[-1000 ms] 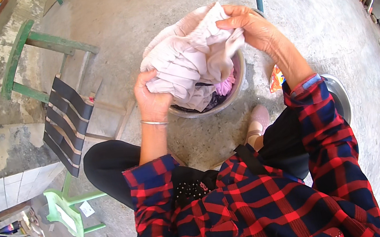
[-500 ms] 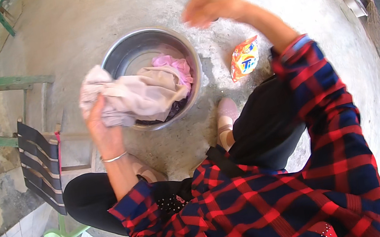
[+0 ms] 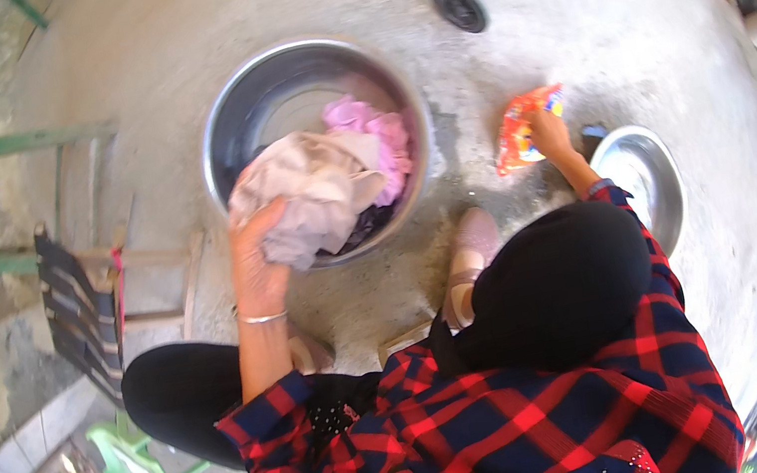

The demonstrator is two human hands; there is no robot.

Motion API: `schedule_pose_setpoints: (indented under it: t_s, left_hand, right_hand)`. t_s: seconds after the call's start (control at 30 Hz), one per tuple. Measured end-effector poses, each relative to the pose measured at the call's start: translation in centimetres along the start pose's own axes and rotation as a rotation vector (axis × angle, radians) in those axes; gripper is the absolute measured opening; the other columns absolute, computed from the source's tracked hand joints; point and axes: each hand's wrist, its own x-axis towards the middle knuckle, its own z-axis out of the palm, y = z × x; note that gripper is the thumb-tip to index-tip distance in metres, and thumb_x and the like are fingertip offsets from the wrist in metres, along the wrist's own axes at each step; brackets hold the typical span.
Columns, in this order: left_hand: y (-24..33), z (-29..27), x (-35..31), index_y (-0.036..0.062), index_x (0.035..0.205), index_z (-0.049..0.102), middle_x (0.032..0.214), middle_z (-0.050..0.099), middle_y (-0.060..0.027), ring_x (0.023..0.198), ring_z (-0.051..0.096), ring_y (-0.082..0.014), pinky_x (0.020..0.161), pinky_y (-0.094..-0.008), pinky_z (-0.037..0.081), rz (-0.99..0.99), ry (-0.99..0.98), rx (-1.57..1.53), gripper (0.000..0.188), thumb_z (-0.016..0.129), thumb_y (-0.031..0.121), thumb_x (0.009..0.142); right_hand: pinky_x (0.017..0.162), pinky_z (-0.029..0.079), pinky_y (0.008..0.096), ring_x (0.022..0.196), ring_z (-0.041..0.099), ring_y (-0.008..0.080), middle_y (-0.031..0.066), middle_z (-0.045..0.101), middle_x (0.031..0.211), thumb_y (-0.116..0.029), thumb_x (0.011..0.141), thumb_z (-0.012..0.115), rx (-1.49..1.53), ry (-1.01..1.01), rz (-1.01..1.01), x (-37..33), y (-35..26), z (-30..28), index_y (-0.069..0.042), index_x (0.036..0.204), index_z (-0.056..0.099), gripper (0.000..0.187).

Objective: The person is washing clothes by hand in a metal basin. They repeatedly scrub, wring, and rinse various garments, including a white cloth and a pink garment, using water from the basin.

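Observation:
My left hand [image 3: 259,260] is closed on a bunched beige cloth [image 3: 313,182], resting it low over the near left part of a wide metal basin [image 3: 219,153]. A pink cloth [image 3: 382,140] and some dark cloth [image 3: 367,225] lie in the basin beside and beneath it. Off to the right, my right hand [image 3: 551,137] is at an orange bag of detergent [image 3: 515,139] on the floor, its fingers bent against the bag. The fingertips are hard to make out.
Right of my knee sits a smaller metal basin [image 3: 657,177]. A wooden chair frame with dark straps [image 3: 78,300] and a green plastic stool [image 3: 140,461] are on the left. Beyond the bag, blue legs end in a black wheel [image 3: 460,6].
My right hand has come down from the air onto the detergent bag. The beige cloth has been lowered and bunched in my left hand. The view has shifted, bringing the smaller basin into sight.

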Motion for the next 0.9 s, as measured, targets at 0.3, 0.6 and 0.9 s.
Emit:
schedule_pose_setpoints:
  t_s: [0.3,0.6,0.9]
  left_hand:
    - [0.2,2.5,1.2,0.0034,0.131,0.051,0.130,0.057,-0.0104,0.119,0.055,-0.0225,0.105,-0.0349,0.042,-0.006,-0.163,-0.037,0.061,0.069,-0.004,0.073]
    - [0.0,1.1,1.2,0.0016,0.135,0.047,0.132,0.055,-0.0113,0.121,0.054,-0.0234,0.105,-0.0357,0.042,0.008,-0.205,-0.149,0.059,0.065,-0.001,0.079]
    - [0.9,-0.1,-0.7,0.0021,0.135,0.046,0.133,0.054,-0.0109,0.121,0.054,-0.0221,0.105,-0.0359,0.043,0.058,-0.255,-0.363,0.046,0.060,0.012,0.092]
  right_hand:
    - [0.066,0.051,0.0493,0.075,0.066,0.0371,0.0199,0.067,0.078,-0.015,0.083,0.055,-0.236,0.018,-0.060,2.9,2.8,5.4,-0.005,0.078,0.067,0.016]
    - [0.067,0.049,0.0495,0.074,0.064,0.0408,0.0233,0.065,0.075,-0.010,0.080,0.056,0.073,0.120,0.017,1.8,3.7,4.7,-0.001,0.078,0.066,0.013]
    - [0.051,0.054,0.0266,0.059,0.061,0.0139,0.0084,0.060,0.068,-0.006,0.088,0.052,1.051,-0.220,0.408,-1.0,3.7,-2.7,-0.001,0.079,0.057,0.012]
